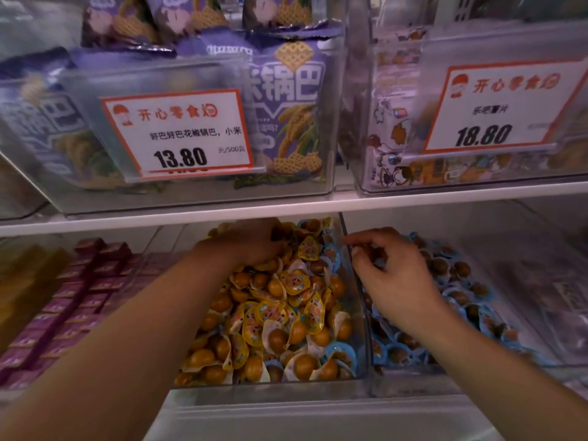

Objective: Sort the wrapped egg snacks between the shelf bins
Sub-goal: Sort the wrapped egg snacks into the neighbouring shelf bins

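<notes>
The left hand reaches deep into the yellow-wrapped egg snacks, fingers buried in the pile so its grip cannot be told. Across the clear divider, the right hand hovers palm-down over the blue-wrapped egg snacks, its curled fingers pinching one.

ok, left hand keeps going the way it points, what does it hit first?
Probably more yellow-wrapped egg snacks heaped at the back of the clear plastic bin; the left hand already rests on them. Depth unclear.
</notes>
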Tool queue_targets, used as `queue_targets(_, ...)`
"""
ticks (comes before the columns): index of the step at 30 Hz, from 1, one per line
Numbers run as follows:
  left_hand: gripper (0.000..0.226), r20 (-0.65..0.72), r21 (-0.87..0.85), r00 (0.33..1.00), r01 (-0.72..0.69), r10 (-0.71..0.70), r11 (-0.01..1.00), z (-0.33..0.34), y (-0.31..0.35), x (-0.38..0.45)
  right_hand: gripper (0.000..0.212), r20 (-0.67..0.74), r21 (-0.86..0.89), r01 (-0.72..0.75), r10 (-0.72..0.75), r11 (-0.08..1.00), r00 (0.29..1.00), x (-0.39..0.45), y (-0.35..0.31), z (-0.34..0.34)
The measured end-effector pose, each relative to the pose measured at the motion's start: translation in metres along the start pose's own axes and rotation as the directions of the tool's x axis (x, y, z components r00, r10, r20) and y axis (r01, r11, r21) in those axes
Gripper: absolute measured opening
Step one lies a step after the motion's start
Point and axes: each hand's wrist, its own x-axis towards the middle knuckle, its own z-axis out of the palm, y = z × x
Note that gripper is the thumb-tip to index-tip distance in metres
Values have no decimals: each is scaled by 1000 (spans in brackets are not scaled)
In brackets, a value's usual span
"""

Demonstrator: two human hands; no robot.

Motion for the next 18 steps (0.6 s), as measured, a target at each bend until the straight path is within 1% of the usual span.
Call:
queue_targets(3,34,36,-25,998,-51,52,998,-1,-5,-6,22,1,-7,16,-16,1000,1000,1,1,-1)
queue_targets(5,31,-10,-73,999,-43,43,996,-2,-15,-14,21,13,-5,21,-21,1000,1000,1,1,-2)
queue_targets(6,32,-61,-117,998,1,-8,993,-1,-21,-17,21,17,-9,26,-26,1000,1000,1,1,-3)
queue_targets(8,31,-171,-192,971,131,-165,973,-1,-34,-19,20,15,-18,32,-31,999,999,1,0,-3)
queue_targets(9,29,-204,-189,955,176,-214,966,1,-38,-17,20,12,-16,31,-31,999,999,1,0,-2)
queue_targets(10,27,-218,-165,951,186,-220,969,2,-40,-14,20,7,-12,30,-29,999,1000,1,-1,-2)
queue_targets(12,27,-195,-114,967,142,-162,983,3,-36,-8,20,5,-3,24,-24,1000,1000,1,-2,-1)
queue_targets(13,37,-167,-96,976,121,-136,988,4,-31,-4,20,5,1,25,-25,1000,1000,0,-2,-1)
queue_targets(15,69,-110,-52,989,96,-101,994,8,-21,2,22,-3,9,28,-28,1000,1000,0,-1,0)
queue_targets(16,76,-102,-12,992,77,-77,997,12,-17,5,23,-8,14,27,-27,1000,1000,-1,-2,1)
queue_targets(17,73,-113,21,992,53,-51,998,14,-12,7,24,-12,18,26,-25,1000,1000,-1,-2,1)
queue_targets(18,65,-125,45,992,28,-23,999,15,-9,9,25,-14,21,24,-23,1000,1000,-1,-2,2)
